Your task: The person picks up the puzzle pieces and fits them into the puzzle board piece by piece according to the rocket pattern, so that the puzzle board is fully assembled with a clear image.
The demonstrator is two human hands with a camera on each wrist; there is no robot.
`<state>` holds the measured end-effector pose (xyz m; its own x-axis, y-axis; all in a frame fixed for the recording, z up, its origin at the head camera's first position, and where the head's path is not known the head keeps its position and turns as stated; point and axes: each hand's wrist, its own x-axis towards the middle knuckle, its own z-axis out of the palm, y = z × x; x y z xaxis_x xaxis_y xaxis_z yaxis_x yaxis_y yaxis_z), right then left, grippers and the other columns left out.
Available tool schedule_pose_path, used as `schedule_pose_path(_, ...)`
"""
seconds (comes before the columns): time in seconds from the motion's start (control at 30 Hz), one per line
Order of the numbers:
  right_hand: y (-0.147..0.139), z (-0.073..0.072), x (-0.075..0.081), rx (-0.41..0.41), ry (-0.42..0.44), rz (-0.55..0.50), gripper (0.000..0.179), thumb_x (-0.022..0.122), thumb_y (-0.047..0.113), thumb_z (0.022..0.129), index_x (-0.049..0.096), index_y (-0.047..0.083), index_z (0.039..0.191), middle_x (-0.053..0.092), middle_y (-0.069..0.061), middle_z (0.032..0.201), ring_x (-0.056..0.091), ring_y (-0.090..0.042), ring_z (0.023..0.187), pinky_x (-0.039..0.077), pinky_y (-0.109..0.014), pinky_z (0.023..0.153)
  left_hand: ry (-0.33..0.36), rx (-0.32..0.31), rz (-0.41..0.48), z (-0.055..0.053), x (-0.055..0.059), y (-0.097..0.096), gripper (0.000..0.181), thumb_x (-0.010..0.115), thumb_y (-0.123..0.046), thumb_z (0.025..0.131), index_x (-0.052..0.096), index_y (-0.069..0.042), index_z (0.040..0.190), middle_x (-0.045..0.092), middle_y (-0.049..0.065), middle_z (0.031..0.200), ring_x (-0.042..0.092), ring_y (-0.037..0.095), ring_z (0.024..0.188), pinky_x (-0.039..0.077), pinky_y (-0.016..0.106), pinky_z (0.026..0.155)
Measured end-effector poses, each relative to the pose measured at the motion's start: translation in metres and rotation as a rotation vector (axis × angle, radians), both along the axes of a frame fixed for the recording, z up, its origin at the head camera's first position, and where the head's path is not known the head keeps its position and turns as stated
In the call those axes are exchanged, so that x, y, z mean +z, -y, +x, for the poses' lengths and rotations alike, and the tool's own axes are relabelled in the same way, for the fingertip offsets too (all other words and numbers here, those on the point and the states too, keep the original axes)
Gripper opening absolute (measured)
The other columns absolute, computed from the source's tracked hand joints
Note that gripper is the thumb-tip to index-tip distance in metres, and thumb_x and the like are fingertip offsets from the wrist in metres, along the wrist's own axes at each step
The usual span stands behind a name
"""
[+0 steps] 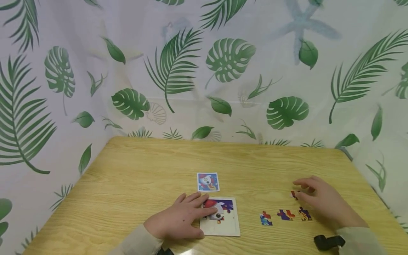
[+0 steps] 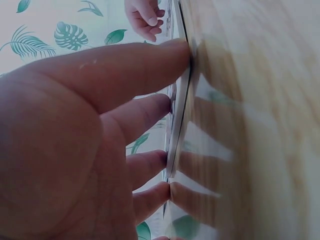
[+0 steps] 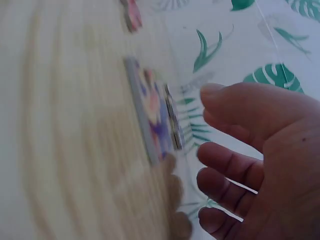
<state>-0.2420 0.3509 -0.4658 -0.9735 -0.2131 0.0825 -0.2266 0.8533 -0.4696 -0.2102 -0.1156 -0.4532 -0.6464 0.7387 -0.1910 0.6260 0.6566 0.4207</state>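
Observation:
A square jigsaw board (image 1: 227, 226), pale with a partly assembled white-and-red cartoon picture, lies on the wooden table. My left hand (image 1: 180, 217) rests across its left side, fingers spread; the thumb touches the board's near edge in the left wrist view. That hand covers part of the picture. On the right, my right hand (image 1: 328, 202) hovers low above a small red-and-dark puzzle piece (image 1: 293, 194), which its thumb partly hides. In the right wrist view its fingers (image 3: 227, 160) are loosely bent, apart from the thumb, holding nothing.
A small picture card (image 1: 208, 182) lies just beyond the board. Between board and right hand are a blue-and-red piece (image 1: 266, 218), a purple-and-orange piece (image 1: 285, 214) and a dark patterned piece (image 1: 305, 214). A leaf-print curtain (image 1: 236, 106) hangs behind the table (image 1: 153, 166).

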Motion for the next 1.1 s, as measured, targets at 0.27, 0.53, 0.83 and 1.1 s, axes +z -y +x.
schedule_pose_path(0.27, -0.015, 0.003, -0.003, -0.007, 0.078, 0.019, 0.046, 0.073, 0.041, 0.093, 0.068, 0.013, 0.13, 0.062, -0.005, 0.113, 0.056, -0.022, 0.099, 0.048, -0.046, 0.083, -0.008, 0.003, -0.01, -0.001, 0.0, -0.002, 0.07, 0.068, -0.044, 0.092, 0.038, -0.043, 0.155, 0.017, 0.0, 0.168, 0.01, 0.026, 0.154, 0.011, 0.066, 0.116)
schedule_pose_path(0.53, -0.018, 0.002, -0.006, 0.01, 0.091, 0.031, 0.042, 0.071, 0.039, 0.095, 0.069, 0.014, 0.128, 0.06, -0.004, 0.114, 0.058, -0.024, 0.103, 0.048, -0.053, 0.088, 0.005, 0.002, -0.002, -0.002, 0.001, -0.001, 0.069, 0.068, -0.043, 0.093, 0.038, -0.042, 0.156, 0.017, 0.001, 0.168, 0.008, 0.026, 0.154, 0.01, 0.065, 0.117)
schedule_pose_path(0.83, -0.017, 0.001, -0.007, 0.012, 0.067, 0.041, 0.036, 0.07, 0.039, 0.096, 0.07, 0.012, 0.12, 0.062, -0.002, 0.109, 0.059, -0.021, 0.098, 0.05, -0.048, 0.083, -0.001, -0.002, 0.003, -0.001, 0.001, -0.001, 0.069, 0.068, -0.042, 0.093, 0.039, -0.041, 0.156, 0.018, 0.001, 0.168, 0.01, 0.027, 0.154, 0.011, 0.065, 0.116)
schedule_pose_path(1.1, -0.014, 0.0, -0.005, -0.018, 0.086, 0.038, 0.036, 0.074, 0.043, 0.091, 0.069, 0.012, 0.109, 0.061, -0.001, 0.103, 0.055, -0.018, 0.09, 0.049, -0.043, 0.078, -0.013, 0.01, 0.007, -0.001, -0.003, -0.004, 0.069, 0.068, -0.044, 0.093, 0.039, -0.042, 0.155, 0.017, 0.001, 0.168, 0.011, 0.029, 0.154, 0.012, 0.067, 0.115)
